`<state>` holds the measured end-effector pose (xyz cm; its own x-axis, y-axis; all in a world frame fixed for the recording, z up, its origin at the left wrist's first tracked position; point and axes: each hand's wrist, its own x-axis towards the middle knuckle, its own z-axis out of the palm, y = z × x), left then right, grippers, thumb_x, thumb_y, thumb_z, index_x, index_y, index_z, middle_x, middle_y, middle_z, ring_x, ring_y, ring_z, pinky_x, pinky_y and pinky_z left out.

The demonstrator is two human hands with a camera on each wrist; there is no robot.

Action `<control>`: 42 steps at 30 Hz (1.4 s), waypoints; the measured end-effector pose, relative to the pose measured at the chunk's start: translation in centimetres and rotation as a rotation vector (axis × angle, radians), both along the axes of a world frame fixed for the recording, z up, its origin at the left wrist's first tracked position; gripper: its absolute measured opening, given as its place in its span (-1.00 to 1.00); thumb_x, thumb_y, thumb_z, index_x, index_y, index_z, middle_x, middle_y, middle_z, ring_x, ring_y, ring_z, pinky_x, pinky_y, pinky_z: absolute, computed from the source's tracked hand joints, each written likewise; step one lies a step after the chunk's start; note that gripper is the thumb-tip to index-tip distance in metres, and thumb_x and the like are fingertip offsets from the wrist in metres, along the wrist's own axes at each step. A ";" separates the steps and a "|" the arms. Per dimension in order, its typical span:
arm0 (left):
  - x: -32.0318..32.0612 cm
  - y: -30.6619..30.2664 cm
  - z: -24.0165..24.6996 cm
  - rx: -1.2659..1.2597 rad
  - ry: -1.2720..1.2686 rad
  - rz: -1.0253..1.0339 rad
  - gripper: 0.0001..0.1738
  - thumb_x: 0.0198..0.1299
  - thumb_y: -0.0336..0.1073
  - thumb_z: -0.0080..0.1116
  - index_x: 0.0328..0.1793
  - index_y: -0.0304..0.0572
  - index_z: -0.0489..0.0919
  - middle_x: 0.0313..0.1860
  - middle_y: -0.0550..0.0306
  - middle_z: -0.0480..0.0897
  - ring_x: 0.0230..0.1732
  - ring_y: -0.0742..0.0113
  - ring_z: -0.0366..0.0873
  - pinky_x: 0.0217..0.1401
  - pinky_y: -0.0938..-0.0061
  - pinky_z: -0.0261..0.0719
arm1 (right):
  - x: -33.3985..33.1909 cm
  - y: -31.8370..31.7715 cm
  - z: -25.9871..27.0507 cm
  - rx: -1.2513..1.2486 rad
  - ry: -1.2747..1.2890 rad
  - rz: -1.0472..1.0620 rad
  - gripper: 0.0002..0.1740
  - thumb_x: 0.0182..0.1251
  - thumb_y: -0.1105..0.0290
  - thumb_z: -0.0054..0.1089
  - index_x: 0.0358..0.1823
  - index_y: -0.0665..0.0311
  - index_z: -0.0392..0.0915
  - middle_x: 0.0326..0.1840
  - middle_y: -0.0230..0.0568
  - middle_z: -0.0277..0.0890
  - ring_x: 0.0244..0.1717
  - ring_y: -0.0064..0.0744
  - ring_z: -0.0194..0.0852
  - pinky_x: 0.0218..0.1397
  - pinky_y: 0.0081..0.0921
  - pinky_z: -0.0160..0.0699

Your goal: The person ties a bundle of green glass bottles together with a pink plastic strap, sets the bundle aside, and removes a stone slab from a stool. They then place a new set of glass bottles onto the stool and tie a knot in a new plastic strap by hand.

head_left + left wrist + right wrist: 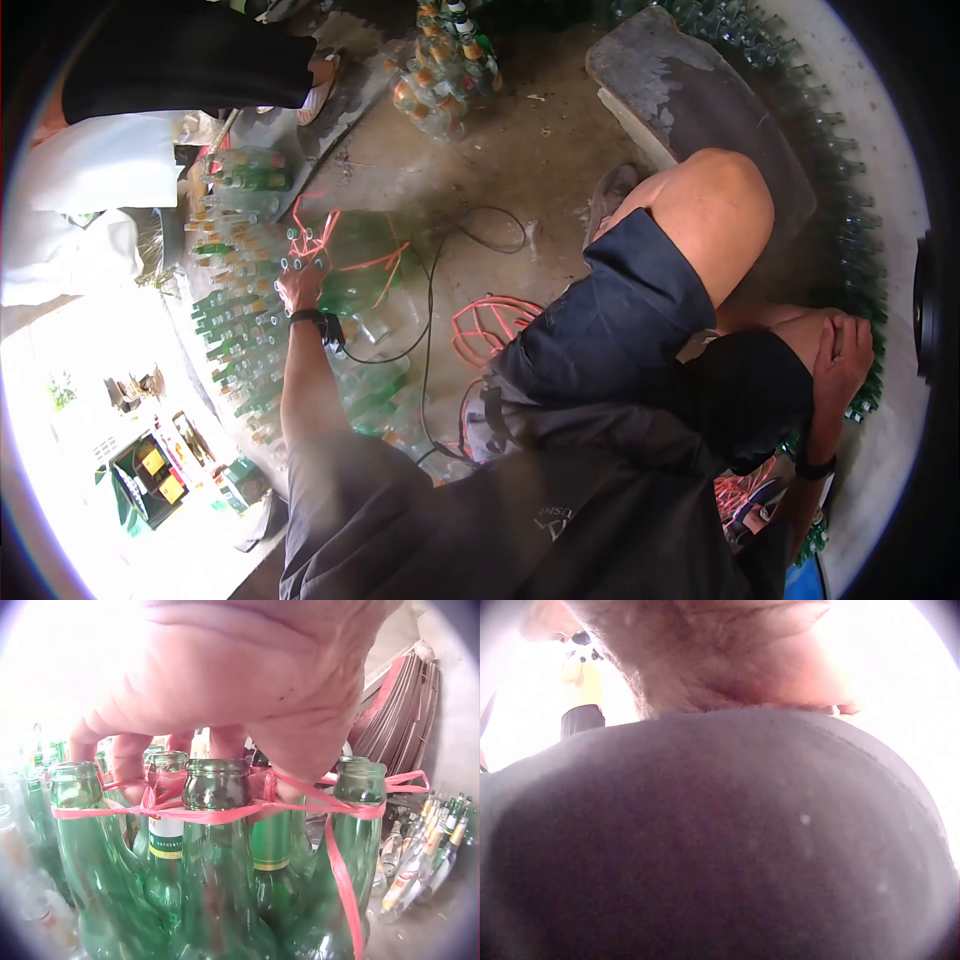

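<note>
My left hand (300,287) is over a bundle of green glass bottles. In the left wrist view its fingers (131,761) reach down among the necks and grip them from above. Pink plastic twine (225,816) runs round the necks, and a loose end hangs down the front. One green bottle (215,862) stands upright in the middle of the front row. The fingertips are partly hidden behind the necks. My right hand (842,360) rests on my knee with relaxed fingers. The right wrist view shows that hand (735,660) above dark cloth (720,840).
Rows of standing bottles (235,325) line the left side; another cluster (440,85) stands at the top. A black cable (430,330) and loose pink twine (490,325) lie on the floor. A worn board (690,90) is at upper right. Another person's foot (320,90) shows at upper left.
</note>
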<state>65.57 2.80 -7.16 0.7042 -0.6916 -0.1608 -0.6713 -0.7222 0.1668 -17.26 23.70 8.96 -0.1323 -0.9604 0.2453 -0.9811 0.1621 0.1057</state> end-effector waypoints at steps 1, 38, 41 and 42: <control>0.8 0.0 -0.7 -0.034 0.041 0.020 -0.16 -0.18 0.32 0.60 -0.26 -0.51 0.77 -0.40 -0.18 0.78 -0.31 0.06 0.74 -0.14 0.14 0.65 | 0.1 0.0 0.1 0.002 -0.005 0.002 -0.88 0.45 0.35 0.27 -0.11 0.21 0.57 -0.08 -0.19 0.51 -0.01 -0.02 0.55 0.01 -0.13 0.45; 3.6 -3.7 -7.8 -0.192 0.011 0.512 -0.14 -0.36 0.18 0.73 -0.11 -0.49 0.76 -0.23 0.00 0.79 -0.16 0.17 0.74 -0.04 0.32 0.71 | 2.2 -0.6 1.5 0.069 0.037 -0.045 -0.82 0.34 0.42 0.30 -0.09 0.24 0.56 -0.01 -0.13 0.49 0.05 -0.01 0.50 0.10 -0.14 0.40; 3.7 -4.2 -7.8 -0.077 -0.026 0.470 -0.08 -0.38 0.30 0.70 -0.15 -0.49 0.77 -0.24 0.03 0.79 -0.19 0.17 0.73 -0.07 0.34 0.69 | 2.4 -0.5 1.5 0.070 0.027 -0.077 -0.81 0.32 0.41 0.31 -0.10 0.24 0.55 0.00 -0.12 0.48 0.06 0.00 0.49 0.11 -0.13 0.39; 3.9 -3.6 -8.0 -0.078 -0.026 0.466 -0.08 -0.38 0.30 0.70 -0.15 -0.49 0.77 -0.24 0.03 0.79 -0.19 0.17 0.73 -0.07 0.34 0.69 | 2.6 -0.4 1.5 0.059 0.022 -0.074 -0.82 0.32 0.41 0.31 -0.10 0.24 0.55 0.00 -0.12 0.48 0.05 0.01 0.49 0.11 -0.12 0.39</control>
<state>69.43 -0.81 -15.16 0.9456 -0.3098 -0.0989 -0.2829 -0.9336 0.2198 -14.66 23.31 10.47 -0.1982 -0.9611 0.1923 -0.9641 0.2266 0.1386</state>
